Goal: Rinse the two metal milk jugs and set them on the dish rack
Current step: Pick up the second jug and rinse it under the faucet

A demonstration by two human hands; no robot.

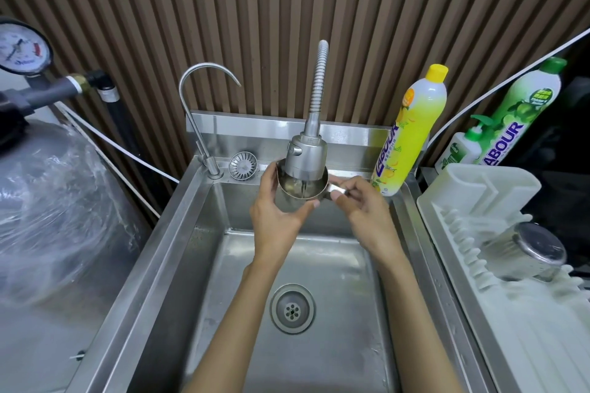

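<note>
Over the sink's [204, 265] open basin, left hand [274, 217] curls round the milk jug [292, 198], right hand [360, 210] pinches its handle, rim around the sprayer [306, 153].

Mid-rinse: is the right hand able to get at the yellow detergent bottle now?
Probably not yet: the right hand pinches the handle of the jug. The yellow detergent bottle stands just beyond it with nothing between, so letting go should free it.

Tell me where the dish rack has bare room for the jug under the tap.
The held jug fits two patches of the dish rack: the grooved drainboard nearer than the upturned jug, or the prongs between that jug and the cutlery holder. Crowded only at the upturned jug itself.
</note>
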